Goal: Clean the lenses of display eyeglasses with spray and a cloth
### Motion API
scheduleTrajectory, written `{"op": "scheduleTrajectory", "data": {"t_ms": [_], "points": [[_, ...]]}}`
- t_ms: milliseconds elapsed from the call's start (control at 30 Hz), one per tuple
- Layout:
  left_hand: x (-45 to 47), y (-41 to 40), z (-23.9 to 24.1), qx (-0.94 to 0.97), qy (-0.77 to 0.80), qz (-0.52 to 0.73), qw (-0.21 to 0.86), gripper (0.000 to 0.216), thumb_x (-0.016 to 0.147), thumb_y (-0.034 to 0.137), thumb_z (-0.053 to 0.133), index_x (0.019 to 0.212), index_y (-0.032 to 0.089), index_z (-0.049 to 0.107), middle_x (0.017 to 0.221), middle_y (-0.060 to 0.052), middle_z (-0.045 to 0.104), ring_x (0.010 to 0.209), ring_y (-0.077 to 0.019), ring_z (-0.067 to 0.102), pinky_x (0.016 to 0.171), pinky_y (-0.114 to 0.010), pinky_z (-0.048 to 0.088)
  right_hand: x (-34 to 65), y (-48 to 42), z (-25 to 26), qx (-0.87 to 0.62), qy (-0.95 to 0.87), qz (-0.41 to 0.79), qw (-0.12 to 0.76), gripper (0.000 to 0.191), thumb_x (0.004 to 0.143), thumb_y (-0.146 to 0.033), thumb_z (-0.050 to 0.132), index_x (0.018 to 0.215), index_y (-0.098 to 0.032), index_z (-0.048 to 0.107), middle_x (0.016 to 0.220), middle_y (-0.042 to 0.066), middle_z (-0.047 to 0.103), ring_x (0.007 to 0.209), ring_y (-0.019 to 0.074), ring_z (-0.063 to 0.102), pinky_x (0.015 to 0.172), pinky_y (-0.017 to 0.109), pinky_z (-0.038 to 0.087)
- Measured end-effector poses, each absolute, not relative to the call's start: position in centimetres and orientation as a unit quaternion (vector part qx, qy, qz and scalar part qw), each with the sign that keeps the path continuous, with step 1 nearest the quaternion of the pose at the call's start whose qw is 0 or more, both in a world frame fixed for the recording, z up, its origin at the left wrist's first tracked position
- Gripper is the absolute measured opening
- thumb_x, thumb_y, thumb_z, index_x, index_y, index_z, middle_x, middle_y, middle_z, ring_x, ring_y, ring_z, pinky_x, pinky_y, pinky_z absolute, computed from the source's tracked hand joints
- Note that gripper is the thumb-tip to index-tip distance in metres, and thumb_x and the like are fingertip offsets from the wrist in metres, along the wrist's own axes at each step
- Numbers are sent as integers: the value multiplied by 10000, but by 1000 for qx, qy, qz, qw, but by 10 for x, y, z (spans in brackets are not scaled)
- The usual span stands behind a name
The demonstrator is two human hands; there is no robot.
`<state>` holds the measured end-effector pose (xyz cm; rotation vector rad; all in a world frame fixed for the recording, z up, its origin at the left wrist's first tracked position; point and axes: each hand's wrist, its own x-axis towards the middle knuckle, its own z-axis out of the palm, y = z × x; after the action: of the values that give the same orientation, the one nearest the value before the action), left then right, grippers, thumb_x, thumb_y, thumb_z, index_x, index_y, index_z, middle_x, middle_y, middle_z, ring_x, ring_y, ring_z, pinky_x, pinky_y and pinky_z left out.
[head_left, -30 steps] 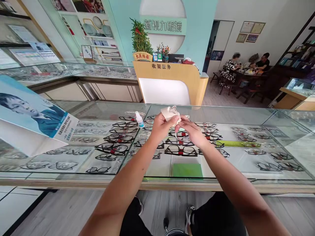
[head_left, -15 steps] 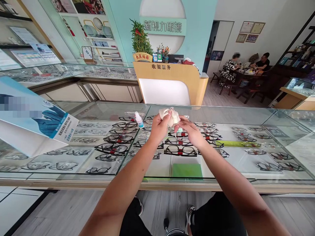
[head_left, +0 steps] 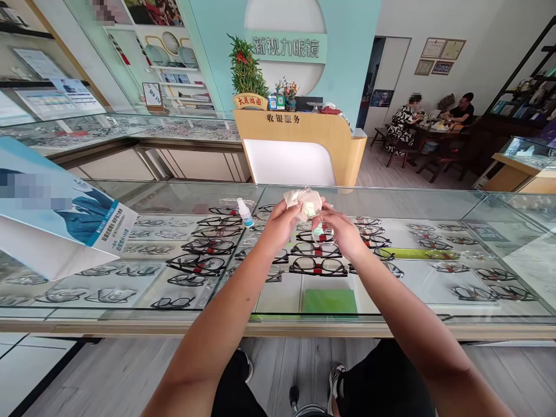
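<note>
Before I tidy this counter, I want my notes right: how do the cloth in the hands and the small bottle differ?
The cloth is cream; the bottle is white with a blue band near its base. The cloth is bunched and crumpled; the bottle is narrow and stiff-looking. The left hand grips the cloth; the bottle stands untouched on the glass counter. Both are pale.

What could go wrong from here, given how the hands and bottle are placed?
The spray bottle stands near the left hand on the glass counter, so a sideways knock might tip it. The cream cloth, bunched in that hand, might drop if the grip loosens. The cloth and the right hand partly hide what is between them, so a slip there could go unnoticed.
</note>
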<state>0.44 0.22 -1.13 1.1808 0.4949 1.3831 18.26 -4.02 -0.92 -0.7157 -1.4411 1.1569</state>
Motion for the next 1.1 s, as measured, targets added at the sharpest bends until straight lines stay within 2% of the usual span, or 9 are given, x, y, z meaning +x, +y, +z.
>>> {"op": "scheduleTrajectory", "data": {"t_ms": [200,400,467,533,600,667,833,967,1100], "points": [[3,-3,-5,541,177,559,603,625,808,596,1015,1245,174,865,1205,-175,894,1333,-450,789,1229,-611,560,182,-42,-9,-311,-584,504,556,380,959,-485,644,698,-265,811,1274,68,758,1323,309,624,1139,383,509],[2,-2,-7,596,200,547,553,655,811,621,1010,1281,201,834,1229,-161,886,1279,-394,809,1141,-531,626,182,-41,-10,-309,-568,519,558,398,937,-542,692,673,-256,773,1270,78,759,1342,319,634,1113,388,551],[2,-3,-7,602,207,552,539,642,795,593,1030,1253,194,823,1196,-158,882,1235,-372,817,1104,-503,637,181,-40,-12,-306,-569,521,558,417,952,-572,703,686,-259,777,1279,79,756,1353,324,636,1125,400,554],[3,-5,-5,605,209,555,532,634,784,580,1040,1231,193,811,1109,-135,876,1031,-307,830,1008,-467,654,180,-39,-15,-299,-577,518,555,423,973,-599,716,719,-272,804,1320,71,753,1402,331,628,1179,414,532],[5,-7,-3,608,208,555,527,628,785,580,1039,1225,201,798,999,-87,855,765,-213,752,869,-421,649,179,-37,-19,-293,-593,505,554,436,998,-633,721,747,-290,822,1366,57,749,1486,337,596,1269,423,471],[7,-9,-2,612,210,555,524,599,791,595,1031,1181,207,795,882,-40,811,617,-155,639,757,-380,610,179,-37,-21,-292,-612,488,549,462,1027,-669,713,768,-304,827,1352,56,755,1574,336,535,1344,426,396],[10,-13,1,614,223,567,501,525,790,635,1023,977,206,786,638,23,645,546,-132,549,629,-317,498,178,-42,-20,-299,-659,436,535,593,1051,-789,660,801,-274,819,1358,91,707,1513,341,569,1317,458,424],[13,-17,2,595,245,601,474,561,772,692,1010,871,204,749,672,13,671,527,-107,518,556,-285,458,173,-48,-16,-303,-686,394,530,665,1064,-842,593,820,-261,805,1416,91,686,1413,321,612,1291,461,454],[18,-20,-3,566,273,642,439,596,807,763,948,874,196,778,768,-31,756,584,-123,587,588,-281,512,167,-53,-17,-298,-700,375,530,674,1083,-836,556,816,-268,802,1443,86,684,1447,325,602,1317,460,431]]}}
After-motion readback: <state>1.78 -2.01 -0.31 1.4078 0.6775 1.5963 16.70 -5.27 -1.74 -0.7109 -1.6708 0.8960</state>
